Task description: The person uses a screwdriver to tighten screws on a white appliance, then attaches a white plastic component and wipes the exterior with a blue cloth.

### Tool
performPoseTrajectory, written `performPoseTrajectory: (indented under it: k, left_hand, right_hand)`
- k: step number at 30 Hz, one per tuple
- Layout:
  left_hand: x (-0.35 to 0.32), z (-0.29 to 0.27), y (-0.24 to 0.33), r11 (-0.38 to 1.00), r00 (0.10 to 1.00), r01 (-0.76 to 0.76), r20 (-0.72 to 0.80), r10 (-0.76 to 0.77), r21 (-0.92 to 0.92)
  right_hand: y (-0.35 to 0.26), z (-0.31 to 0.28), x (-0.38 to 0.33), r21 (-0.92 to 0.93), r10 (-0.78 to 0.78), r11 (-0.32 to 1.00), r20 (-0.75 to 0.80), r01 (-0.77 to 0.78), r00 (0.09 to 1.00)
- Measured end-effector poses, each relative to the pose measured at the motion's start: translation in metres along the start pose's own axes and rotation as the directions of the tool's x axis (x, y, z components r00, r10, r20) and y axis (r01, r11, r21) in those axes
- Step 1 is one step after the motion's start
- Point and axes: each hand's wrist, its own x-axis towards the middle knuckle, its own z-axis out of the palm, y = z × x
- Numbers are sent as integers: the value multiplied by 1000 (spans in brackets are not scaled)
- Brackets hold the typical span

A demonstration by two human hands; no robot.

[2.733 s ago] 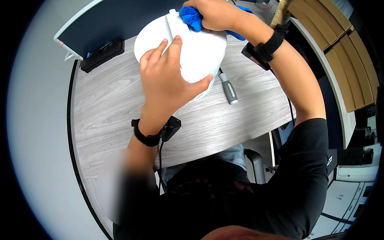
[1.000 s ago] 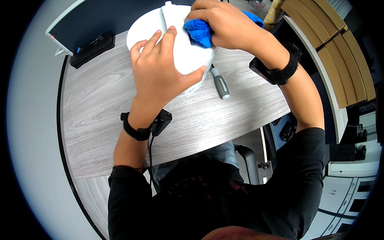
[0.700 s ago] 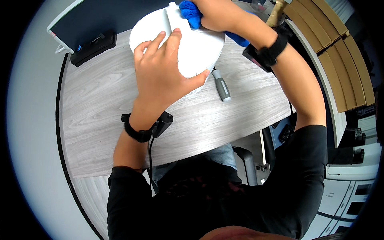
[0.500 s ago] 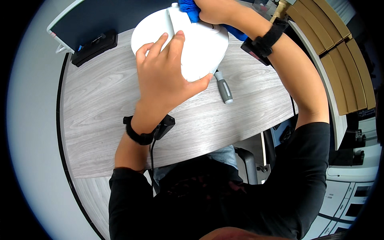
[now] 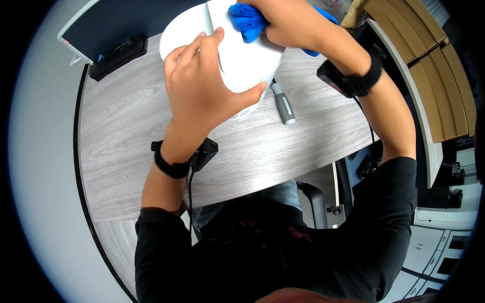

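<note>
- Grey wood-grain tabletop (image 5: 126, 131), curved at the near edge, with a dark panel along the far side.
- Left fingers (image 5: 202, 48) spread flat on top of a white round object (image 5: 247, 63), thumb hooked round its near rim; left hand (image 5: 202, 88) pressing down, not closed on anything.
- Right fingers (image 5: 275, 35) curled tight around a blue cloth (image 5: 247, 22), pressed against the far top of the white round object; right hand (image 5: 293, 22) partly cut off by the upper edge.
- White round object resting on the tabletop at the far middle, under both hands.
- Black wristbands on both wrists, each carrying a small black box.
- Grey-handled tool (image 5: 283, 103) lying on the tabletop just beside the white object, to its right.
- Black flat device (image 5: 118, 55) near the far left edge.
</note>
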Motion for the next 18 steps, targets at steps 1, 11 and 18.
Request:
performPoseTrajectory:
  k: [1,11,18]
  left_hand:
    - [0,-1,0,1000,1000,6,-10,-6,-10]
    - [1,-2,3,997,999,38,5,-38,-62]
    - [1,-6,2,997,998,41,51,-38,-59]
  right_hand:
    - [-7,-4,-6,10,-3,1000,16,3,1000]
    - [-34,-17,-56,-58,-160,986,-35,158,986]
    - [-22,-22,-40,-53,-213,977,-253,206,944]
